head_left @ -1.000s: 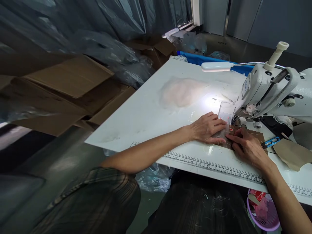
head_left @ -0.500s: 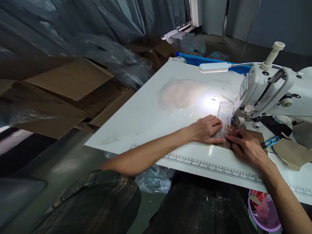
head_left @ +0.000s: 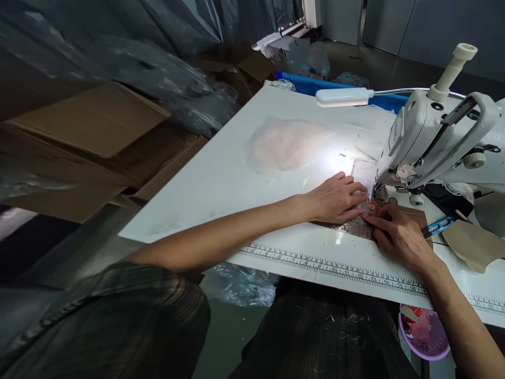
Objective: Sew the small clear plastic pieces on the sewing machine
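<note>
My left hand [head_left: 340, 199] lies flat with its fingers stretched over a clear plastic piece [head_left: 362, 171] at the sewing machine's needle area. The fingertips of my right hand [head_left: 400, 231] close on the near edge of that plastic, the other fingers curled. A small red mark shows on the plastic between my hands. Beneath both hands is a brown sheet [head_left: 416, 215], part of it hidden by them. The white sewing machine [head_left: 408, 139] stands just beyond, its presser foot [head_left: 376, 190] close to the plastic.
A blue thread snipper [head_left: 437, 226] and a tan scrap [head_left: 475, 245] lie right of my right hand. A lamp [head_left: 342, 97] lights the white table [head_left: 205, 195]. Cardboard boxes [head_left: 90, 121] stand left; a purple basket [head_left: 428, 350] sits below the ruler edge.
My left hand has shifted slightly up, and its fingers are further over the plastic. My right hand stays almost in place. The camera view has turned a little.
</note>
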Tool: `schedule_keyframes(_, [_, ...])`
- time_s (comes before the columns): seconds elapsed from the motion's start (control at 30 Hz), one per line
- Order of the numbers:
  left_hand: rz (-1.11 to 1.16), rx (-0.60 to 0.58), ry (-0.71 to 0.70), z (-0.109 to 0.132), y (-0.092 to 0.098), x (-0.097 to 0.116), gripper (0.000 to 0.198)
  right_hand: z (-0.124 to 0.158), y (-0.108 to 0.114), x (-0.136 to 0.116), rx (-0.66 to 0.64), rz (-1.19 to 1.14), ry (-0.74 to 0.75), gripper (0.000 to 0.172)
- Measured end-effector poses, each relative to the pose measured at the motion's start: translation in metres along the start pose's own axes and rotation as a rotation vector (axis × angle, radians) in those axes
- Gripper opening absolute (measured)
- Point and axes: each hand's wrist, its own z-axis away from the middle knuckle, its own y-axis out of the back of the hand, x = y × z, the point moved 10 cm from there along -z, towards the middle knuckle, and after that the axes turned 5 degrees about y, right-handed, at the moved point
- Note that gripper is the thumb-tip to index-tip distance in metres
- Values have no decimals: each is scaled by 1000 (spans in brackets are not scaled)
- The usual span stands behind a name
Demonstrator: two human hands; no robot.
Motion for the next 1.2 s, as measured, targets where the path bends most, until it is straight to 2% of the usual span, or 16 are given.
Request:
schedule_keyframes(0.1, [-49,-49,-71,-7,-5,2,37,1,-1,4,10,-14,-27,37])
schedule_keyframes(0.2, [-46,-49,-96,-14,-9,-1,37,1,-3,14,34,-38,-77,38])
schedule_keyframes(0.5, [1,15,-31,-15,-10,-10,46,3,-4,22,63,-63,-130,36])
schedule_keyframes(0.83, [30,109,11,-14,-9,-12,41,3,-1,22,107,-48,-133,36])
schedule_keyframes(1.2, [-32,112,31,-17,-8,-6,39,4,-3,29,128,-74,-170,36])
